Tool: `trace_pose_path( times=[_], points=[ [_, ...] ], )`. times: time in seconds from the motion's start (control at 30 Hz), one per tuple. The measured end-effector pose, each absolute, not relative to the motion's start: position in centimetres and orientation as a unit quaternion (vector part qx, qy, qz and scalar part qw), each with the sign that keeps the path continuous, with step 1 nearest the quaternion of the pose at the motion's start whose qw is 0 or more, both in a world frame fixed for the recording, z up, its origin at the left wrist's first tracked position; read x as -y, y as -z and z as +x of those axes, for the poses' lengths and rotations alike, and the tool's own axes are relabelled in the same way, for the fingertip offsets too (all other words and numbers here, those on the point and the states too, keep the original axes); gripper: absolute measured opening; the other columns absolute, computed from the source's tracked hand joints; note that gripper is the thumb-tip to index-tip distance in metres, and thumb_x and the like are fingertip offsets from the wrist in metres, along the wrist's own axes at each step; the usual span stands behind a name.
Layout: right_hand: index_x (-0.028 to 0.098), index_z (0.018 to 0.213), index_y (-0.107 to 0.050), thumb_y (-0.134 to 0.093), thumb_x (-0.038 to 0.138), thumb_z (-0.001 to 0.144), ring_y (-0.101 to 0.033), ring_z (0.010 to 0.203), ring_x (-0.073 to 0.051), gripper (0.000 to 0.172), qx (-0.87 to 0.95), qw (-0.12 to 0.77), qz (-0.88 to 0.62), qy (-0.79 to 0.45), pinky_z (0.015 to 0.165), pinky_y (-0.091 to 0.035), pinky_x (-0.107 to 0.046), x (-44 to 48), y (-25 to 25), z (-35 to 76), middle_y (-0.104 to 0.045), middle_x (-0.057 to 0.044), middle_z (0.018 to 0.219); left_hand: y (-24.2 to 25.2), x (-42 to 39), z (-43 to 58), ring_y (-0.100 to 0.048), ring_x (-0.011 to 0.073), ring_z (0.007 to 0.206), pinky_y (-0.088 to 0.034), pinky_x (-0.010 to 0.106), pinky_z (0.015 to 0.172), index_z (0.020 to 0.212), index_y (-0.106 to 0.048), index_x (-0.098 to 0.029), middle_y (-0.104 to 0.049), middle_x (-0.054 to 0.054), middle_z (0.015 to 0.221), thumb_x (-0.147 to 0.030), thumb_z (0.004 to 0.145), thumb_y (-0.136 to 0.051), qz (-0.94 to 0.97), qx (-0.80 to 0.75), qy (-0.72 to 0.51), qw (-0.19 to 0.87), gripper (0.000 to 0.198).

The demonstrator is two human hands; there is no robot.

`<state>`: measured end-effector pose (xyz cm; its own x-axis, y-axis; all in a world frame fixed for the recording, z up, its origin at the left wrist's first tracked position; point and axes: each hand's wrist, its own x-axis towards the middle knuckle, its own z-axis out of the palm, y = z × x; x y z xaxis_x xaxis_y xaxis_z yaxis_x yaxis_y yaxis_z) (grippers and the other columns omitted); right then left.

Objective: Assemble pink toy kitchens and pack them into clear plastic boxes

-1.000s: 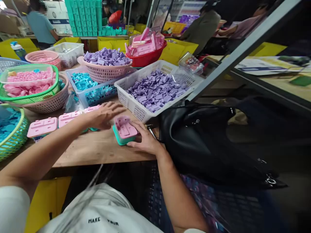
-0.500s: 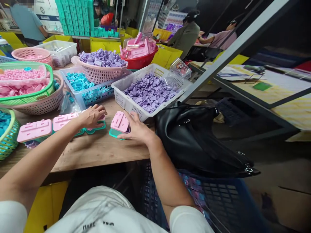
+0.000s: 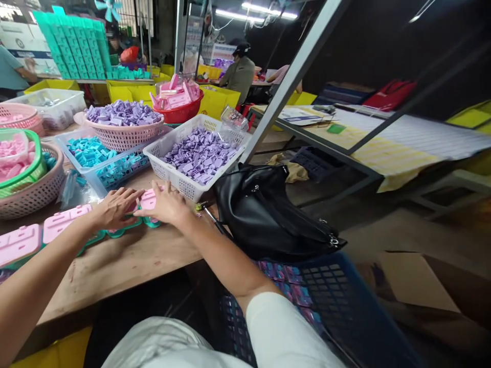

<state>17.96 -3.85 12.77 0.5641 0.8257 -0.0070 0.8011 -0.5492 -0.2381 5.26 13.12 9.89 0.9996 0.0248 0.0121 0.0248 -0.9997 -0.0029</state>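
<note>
Pink-topped plastic cases with teal bases stand in a row along the wooden table; one pink-and-teal case sits left of my hands. My left hand spans the case at the row's right end, fingers across its top and thumb at its near side. Beside it, my right hand grips another pink-and-teal case from the right, thumb on the near side. This case is against or very close to the row. Both hands hide much of the cases under them.
Behind the hands stand a white basket of purple pieces, a clear bin of blue pieces and a pink basket heaped with purple pieces. A black bag lies at the table's right end, above a blue crate. Co-workers sit farther back.
My right hand has slid its case left, up to the row's end beside my left hand. The camera view has turned to the right.
</note>
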Motion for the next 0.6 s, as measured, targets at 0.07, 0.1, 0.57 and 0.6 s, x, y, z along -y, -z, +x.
trace_pose_path(
  times=[0.07, 0.1, 0.57, 0.6],
  points=[
    [0.019, 0.157, -0.031, -0.054, 0.069, 0.091, -0.064, 0.114, -0.035, 0.085, 0.491, 0.136, -0.860, -0.035, 0.094, -0.053, -0.045, 4.4, -14.9, 21.1, -0.047, -0.023, 0.145, -10.7, -13.0, 5.5, -0.052, 0.0350, 0.122, -0.043, 0.048, 0.101, 0.155, -0.033, -0.016, -0.053, 0.019, 0.138, -0.055, 0.088, -0.053, -0.999, 0.023, -0.018, -0.046, 0.081],
    [0.020, 0.155, -0.036, -0.049, 0.060, 0.097, -0.065, 0.114, -0.033, 0.071, 0.493, 0.148, -0.858, -0.004, 0.095, -0.052, -0.043, 4.5, -15.9, 23.2, -0.053, -0.020, 0.140, -11.2, -12.9, 5.8, -0.052, 0.0349, 0.125, -0.043, 0.049, 0.103, 0.155, -0.034, -0.015, -0.052, 0.019, 0.140, -0.058, 0.087, -0.053, -0.996, 0.029, -0.024, -0.075, 0.083],
    [0.022, 0.101, -0.081, -0.075, 0.040, 0.085, -0.073, 0.082, -0.016, 0.025, 0.535, -0.087, -0.820, -0.183, 0.080, -0.053, -0.023, -0.5, -17.2, 40.5, -0.079, -0.002, 0.092, -18.7, -14.4, 21.1, -0.067, 0.0188, 0.090, -0.053, 0.030, 0.088, 0.103, -0.074, -0.011, -0.075, 0.010, 0.103, -0.023, 0.081, -0.067, -0.914, 0.181, 0.156, -0.327, 0.027],
    [0.021, 0.104, -0.080, -0.071, 0.040, 0.088, -0.073, 0.087, -0.017, 0.026, 0.539, -0.080, -0.821, -0.167, 0.083, -0.052, -0.023, -1.0, -17.4, 41.1, -0.079, -0.003, 0.096, -18.5, -14.7, 22.4, -0.067, 0.0175, 0.087, -0.053, 0.029, 0.086, 0.104, -0.074, -0.010, -0.075, 0.010, 0.101, -0.020, 0.082, -0.064, -0.906, 0.197, 0.159, -0.341, 0.026]
  ],
)
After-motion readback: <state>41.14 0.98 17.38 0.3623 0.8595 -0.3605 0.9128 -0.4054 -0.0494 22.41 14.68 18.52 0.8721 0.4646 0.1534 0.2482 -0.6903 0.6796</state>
